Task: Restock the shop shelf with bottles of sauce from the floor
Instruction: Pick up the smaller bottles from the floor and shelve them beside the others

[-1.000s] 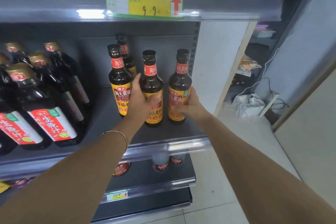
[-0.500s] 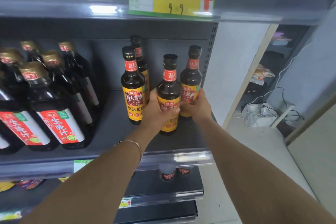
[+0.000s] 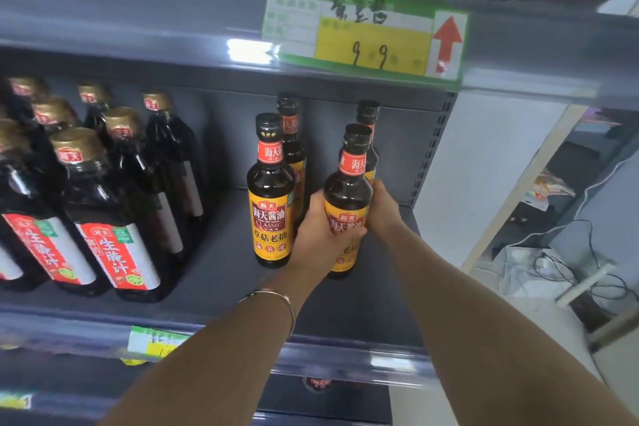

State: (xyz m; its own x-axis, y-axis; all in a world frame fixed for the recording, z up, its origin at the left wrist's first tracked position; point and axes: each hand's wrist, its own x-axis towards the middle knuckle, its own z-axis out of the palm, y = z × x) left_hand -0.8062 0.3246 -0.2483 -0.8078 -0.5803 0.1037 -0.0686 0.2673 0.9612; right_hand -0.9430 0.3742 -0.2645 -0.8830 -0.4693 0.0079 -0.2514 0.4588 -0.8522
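grey shop shelf (image 3: pixel 221 273), right end. left hand (image 3: pixel 316 239) clamps fingers round near bottle (image 3: pixel 347 194) to stand it upright, label out. right hand (image 3: pixel 383 209) behind, by far bottle (image 3: pixel 367 113); fingers hidden, cannot tell.

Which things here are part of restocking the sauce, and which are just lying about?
Job: left hand gripping front bottle; right hand holding rear bottle; placed yellow-label bottles; shelf.
Lying about: gold-capped bottles; price tag; floor cables.
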